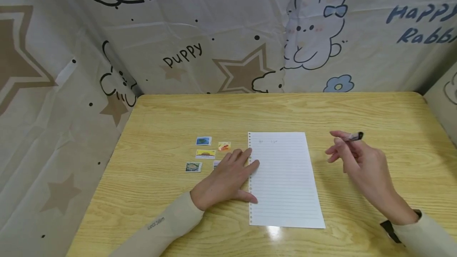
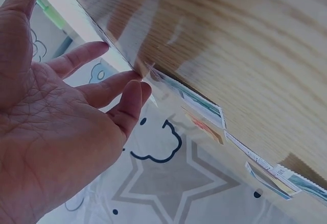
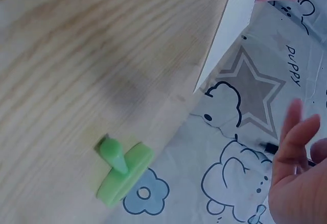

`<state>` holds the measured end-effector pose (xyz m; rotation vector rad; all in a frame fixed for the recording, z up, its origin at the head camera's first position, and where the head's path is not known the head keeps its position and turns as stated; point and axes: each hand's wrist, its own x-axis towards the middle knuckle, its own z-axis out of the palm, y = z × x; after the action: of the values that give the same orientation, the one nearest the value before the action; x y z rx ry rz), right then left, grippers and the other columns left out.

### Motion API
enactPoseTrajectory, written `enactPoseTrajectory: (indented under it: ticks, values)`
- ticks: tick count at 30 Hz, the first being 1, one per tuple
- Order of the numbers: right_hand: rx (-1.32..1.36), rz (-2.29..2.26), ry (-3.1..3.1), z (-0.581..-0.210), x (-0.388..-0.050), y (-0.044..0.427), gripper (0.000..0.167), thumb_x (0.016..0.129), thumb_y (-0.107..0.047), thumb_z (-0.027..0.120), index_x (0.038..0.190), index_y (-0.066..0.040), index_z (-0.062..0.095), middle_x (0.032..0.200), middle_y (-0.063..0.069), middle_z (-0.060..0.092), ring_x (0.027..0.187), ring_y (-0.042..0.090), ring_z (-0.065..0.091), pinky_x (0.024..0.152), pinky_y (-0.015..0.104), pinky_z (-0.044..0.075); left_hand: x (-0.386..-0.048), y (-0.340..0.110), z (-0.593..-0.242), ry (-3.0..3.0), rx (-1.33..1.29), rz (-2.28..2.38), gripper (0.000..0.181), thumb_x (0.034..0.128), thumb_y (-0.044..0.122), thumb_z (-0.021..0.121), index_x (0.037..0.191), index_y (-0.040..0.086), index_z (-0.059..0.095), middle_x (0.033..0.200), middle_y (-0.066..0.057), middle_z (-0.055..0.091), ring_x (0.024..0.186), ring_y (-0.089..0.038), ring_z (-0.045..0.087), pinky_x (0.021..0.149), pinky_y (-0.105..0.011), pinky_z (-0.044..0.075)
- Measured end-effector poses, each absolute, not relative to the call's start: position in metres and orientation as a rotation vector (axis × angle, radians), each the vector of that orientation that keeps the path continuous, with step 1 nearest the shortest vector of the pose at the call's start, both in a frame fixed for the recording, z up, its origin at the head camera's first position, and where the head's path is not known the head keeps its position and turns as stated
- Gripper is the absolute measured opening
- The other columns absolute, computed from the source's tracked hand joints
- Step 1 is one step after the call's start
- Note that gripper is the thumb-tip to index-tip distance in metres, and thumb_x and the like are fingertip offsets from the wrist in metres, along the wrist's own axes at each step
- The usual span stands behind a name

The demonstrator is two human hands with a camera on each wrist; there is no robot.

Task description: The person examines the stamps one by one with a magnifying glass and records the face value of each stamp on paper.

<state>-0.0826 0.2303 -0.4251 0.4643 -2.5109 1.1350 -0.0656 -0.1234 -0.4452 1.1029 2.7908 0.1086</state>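
My left hand (image 1: 228,175) rests with spread fingers across the left edge of a lined loose-leaf sheet (image 1: 283,185). Faint handwriting shows near the top of the sheet. My right hand (image 1: 367,169) is raised to the right of the paper and holds a pen (image 1: 355,136), its black end pointing up and right. In the right wrist view the pen (image 3: 271,148) is mostly hidden by the fingers. Several postage stamps lie left of the left hand, among them a yellow one (image 1: 205,154) and a blue one (image 1: 203,141). One stamp (image 1: 216,164) is partly covered by that hand.
A wooden table (image 1: 160,118) carries everything, with patterned cloth (image 1: 232,23) hanging behind and at the sides. A light green object with a rounded knob (image 3: 125,175) appears near the table edge in the right wrist view; its kind is unclear.
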Motion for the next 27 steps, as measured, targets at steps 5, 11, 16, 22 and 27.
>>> enactPoseTrajectory:
  ticks: [5,11,16,22,27]
  values:
    - [0.377,1.224,-2.500,-0.423,-0.085,0.228,0.024,0.116,-0.016,0.054,0.126,-0.009,0.075,0.080,0.000,0.065,0.062,0.008,0.058,0.053,0.020,0.043,-0.065,-0.123,-0.447,2.804,1.093,0.068,0.101,0.0801,0.080,0.077,0.153,0.013,0.056,0.165,-0.022,0.043,0.134,-0.034,0.048,0.113,-0.046,0.041]
    - [0.270,1.586,-2.449,-0.426,-0.092,0.227,0.040,0.121,-0.028,0.031,0.123,0.001,0.059,0.093,0.011,0.069,0.072,0.015,0.070,0.061,0.024,0.056,-0.066,-0.123,-0.447,2.817,1.122,0.074,0.101,0.0794,0.080,0.078,0.152,0.012,0.057,0.162,-0.023,0.045,0.133,-0.035,0.049,0.112,-0.046,0.042]
    - [0.107,1.899,-2.328,-0.434,-0.101,0.223,0.025,0.118,-0.026,0.050,0.117,-0.002,0.050,0.087,0.009,0.073,0.072,0.014,0.069,0.063,0.022,0.056,-0.065,-0.123,-0.447,2.812,1.128,0.070,0.101,0.0792,0.080,0.078,0.151,0.012,0.057,0.161,-0.023,0.045,0.133,-0.036,0.050,0.112,-0.046,0.042]
    - [0.063,1.861,-2.406,-0.445,-0.113,0.209,0.022,0.113,-0.024,0.063,0.118,-0.003,0.057,0.092,0.005,0.075,0.082,0.017,0.068,0.069,0.020,0.055,-0.066,-0.122,-0.447,2.822,1.129,0.054,0.099,0.0781,0.080,0.078,0.148,0.013,0.058,0.160,-0.023,0.047,0.131,-0.035,0.050,0.110,-0.046,0.043]
    - [0.108,1.753,-2.524,-0.454,-0.121,0.197,0.027,0.112,-0.028,0.065,0.108,-0.001,0.064,0.091,0.006,0.076,0.083,0.020,0.068,0.068,0.020,0.051,-0.066,-0.122,-0.446,2.820,1.132,0.044,0.099,0.0778,0.080,0.078,0.148,0.013,0.059,0.159,-0.023,0.047,0.129,-0.034,0.050,0.108,-0.044,0.044]
